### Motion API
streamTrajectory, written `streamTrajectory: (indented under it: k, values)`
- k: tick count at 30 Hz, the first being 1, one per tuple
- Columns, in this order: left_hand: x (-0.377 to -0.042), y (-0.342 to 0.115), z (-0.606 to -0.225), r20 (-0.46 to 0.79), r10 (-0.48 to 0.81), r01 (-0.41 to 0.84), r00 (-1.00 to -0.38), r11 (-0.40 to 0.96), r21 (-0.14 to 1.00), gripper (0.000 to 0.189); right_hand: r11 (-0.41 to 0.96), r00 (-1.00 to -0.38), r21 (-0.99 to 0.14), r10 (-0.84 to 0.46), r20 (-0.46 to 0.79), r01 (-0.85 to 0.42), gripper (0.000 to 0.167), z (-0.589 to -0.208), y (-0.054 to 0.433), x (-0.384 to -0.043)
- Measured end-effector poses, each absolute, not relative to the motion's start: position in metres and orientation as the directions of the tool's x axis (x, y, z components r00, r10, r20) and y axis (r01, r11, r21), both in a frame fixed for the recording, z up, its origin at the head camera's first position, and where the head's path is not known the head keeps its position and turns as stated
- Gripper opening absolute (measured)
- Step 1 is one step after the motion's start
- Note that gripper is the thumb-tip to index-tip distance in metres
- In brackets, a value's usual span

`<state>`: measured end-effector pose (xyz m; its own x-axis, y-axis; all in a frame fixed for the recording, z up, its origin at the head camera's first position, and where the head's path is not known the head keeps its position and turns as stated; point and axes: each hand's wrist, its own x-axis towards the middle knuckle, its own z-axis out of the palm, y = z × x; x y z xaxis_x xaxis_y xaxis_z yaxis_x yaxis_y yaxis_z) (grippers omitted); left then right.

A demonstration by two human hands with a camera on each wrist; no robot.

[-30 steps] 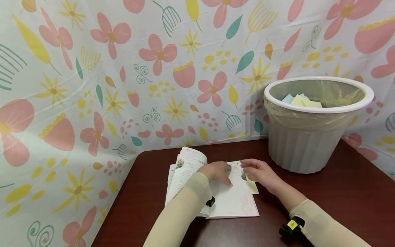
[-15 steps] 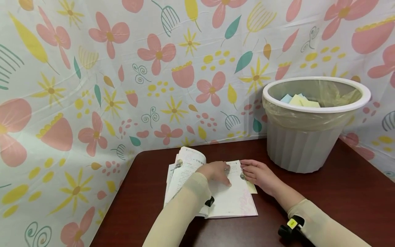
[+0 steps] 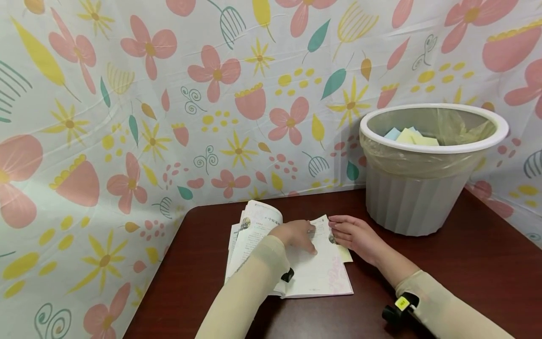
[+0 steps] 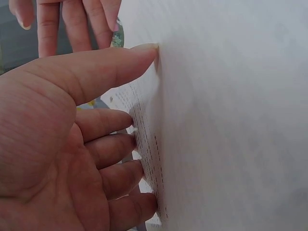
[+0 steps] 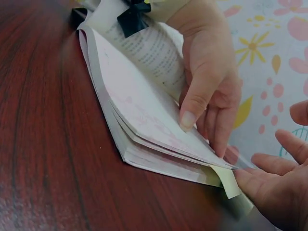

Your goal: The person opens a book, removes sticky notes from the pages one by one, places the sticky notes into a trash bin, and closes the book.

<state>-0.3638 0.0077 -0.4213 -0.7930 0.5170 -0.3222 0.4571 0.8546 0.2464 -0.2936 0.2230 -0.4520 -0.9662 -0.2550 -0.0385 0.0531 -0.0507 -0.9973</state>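
An open book lies on the dark red table, its left pages curling up. Over the right-hand page my left hand is spread; in the left wrist view its thumb and fingertips touch the paper. At the book's right edge is my right hand, its fingers extended towards the top corner of the page. A pale yellow sticky note sticks out from between the pages, beside the right hand in the right wrist view. Part of the note is hidden by the pages.
A grey ribbed wastebasket with a clear liner stands at the table's back right. Yellow and blue paper slips are inside it. A flowered curtain hangs behind the dark red table.
My right hand has shifted slightly along the page's right edge, and the page's top corner has lifted a little. The left hand stays in place on the page.
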Motion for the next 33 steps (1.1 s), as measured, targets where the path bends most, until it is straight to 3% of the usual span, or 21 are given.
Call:
streamTrajectory:
  k: [8, 21, 33]
  values:
    - [-0.364, 0.007, -0.42, -0.318, 0.519, 0.46, -0.793, 0.853, 0.246, 0.08, -0.038, -0.963, -0.997, -0.261, -0.061, 0.073, 0.058, -0.447, 0.218, -0.291]
    - [-0.364, 0.008, -0.423, -0.312, 0.518, 0.456, -0.796, 0.853, 0.253, 0.083, 0.105, -0.967, -0.993, -0.241, -0.086, 0.063, 0.053, -0.449, 0.192, -0.265]
    - [-0.363, 0.007, -0.423, -0.32, 0.5, 0.437, -0.805, 0.864, 0.251, 0.083, 0.016, -0.99, -0.999, -0.131, -0.048, 0.047, 0.049, -0.445, 0.192, -0.264]
